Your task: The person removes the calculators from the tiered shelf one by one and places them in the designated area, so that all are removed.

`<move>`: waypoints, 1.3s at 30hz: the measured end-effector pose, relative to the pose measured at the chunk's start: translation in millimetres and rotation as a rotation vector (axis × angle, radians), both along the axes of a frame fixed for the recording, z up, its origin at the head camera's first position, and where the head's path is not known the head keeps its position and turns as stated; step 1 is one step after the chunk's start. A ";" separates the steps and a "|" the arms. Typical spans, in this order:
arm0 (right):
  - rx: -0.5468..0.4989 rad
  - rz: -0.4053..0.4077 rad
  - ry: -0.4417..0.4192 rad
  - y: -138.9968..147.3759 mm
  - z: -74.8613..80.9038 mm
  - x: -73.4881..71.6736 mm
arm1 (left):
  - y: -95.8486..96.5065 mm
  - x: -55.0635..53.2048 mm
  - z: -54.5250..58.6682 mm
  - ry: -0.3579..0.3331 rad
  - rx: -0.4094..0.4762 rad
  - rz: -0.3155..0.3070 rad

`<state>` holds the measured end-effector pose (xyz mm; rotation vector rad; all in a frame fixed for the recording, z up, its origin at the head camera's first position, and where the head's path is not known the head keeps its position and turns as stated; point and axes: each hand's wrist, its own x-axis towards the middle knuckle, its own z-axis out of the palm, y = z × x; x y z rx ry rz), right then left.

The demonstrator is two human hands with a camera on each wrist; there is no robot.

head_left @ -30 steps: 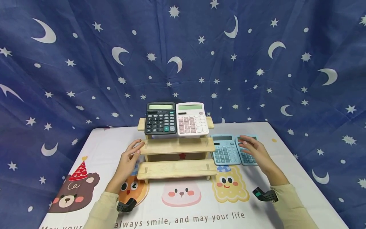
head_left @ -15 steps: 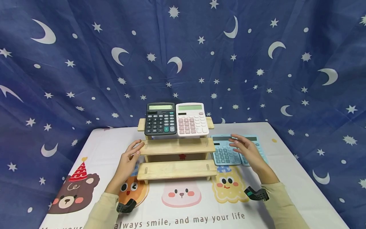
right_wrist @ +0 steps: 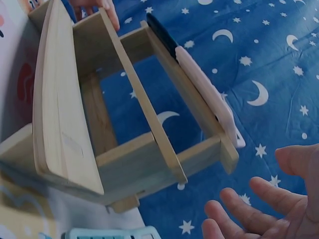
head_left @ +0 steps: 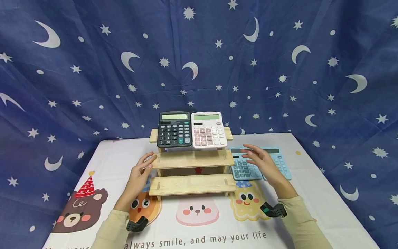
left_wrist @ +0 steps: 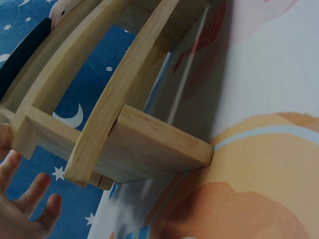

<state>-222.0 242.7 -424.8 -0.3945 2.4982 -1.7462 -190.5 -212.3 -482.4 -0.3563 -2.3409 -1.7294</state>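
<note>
A three-tier wooden stand (head_left: 192, 159) is in the middle of the head view. On its top tier lean a black calculator (head_left: 174, 129) and, to the right, a white calculator (head_left: 209, 129) with pink keys. My left hand (head_left: 140, 173) has its fingertips at the left end of the middle shelf; the left wrist view shows its other fingers (left_wrist: 35, 194) spread below. Over two light blue calculators lying side by side, my right hand (head_left: 264, 164) hovers with relaxed fingers and nothing in them. It partly hides the left blue calculator (head_left: 244, 169) and the right blue calculator (head_left: 281, 162).
A white tablecloth (head_left: 199, 233) printed with cartoon figures and lettering covers the table. Behind it hangs a dark blue curtain (head_left: 199, 41) with moons and stars. The stand's lower shelf (head_left: 192, 184) juts out toward the front.
My right hand has moved left over the blue calculators, uncovering more of the right one and covering part of the left one. The left hand stays at the shelf end.
</note>
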 end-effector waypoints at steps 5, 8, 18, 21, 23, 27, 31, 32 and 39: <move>-0.017 0.029 0.005 -5.9 1.5 0.5 | 0.0 0.1 0.4 -0.004 0.004 -0.001; -0.016 0.038 0.007 -9.8 3.8 0.7 | 0.3 0.2 0.8 -0.005 0.011 -0.002; -0.028 0.071 0.003 -24.8 10.8 -2.8 | 0.5 0.1 0.9 -0.004 0.015 0.003; -0.045 0.087 -0.005 -29.4 12.7 -2.5 | 0.4 0.1 0.4 -0.003 0.013 0.003; -0.064 0.093 -0.007 -32.7 14.0 -2.4 | 0.3 -0.1 0.1 -0.001 0.011 0.004; -0.083 0.098 0.000 -39.6 15.9 -3.6 | 0.3 -0.4 -0.4 0.001 0.005 0.008; -0.085 0.099 0.006 -46.1 17.6 -5.5 | 0.4 -0.5 -0.6 0.004 -0.001 0.012; -0.084 0.100 0.006 -47.6 17.9 -6.1 | 0.4 -0.5 -0.6 0.006 -0.002 0.011; -0.096 0.094 -0.005 -57.4 17.7 -9.6 | 0.2 -0.7 -0.9 0.015 0.003 0.005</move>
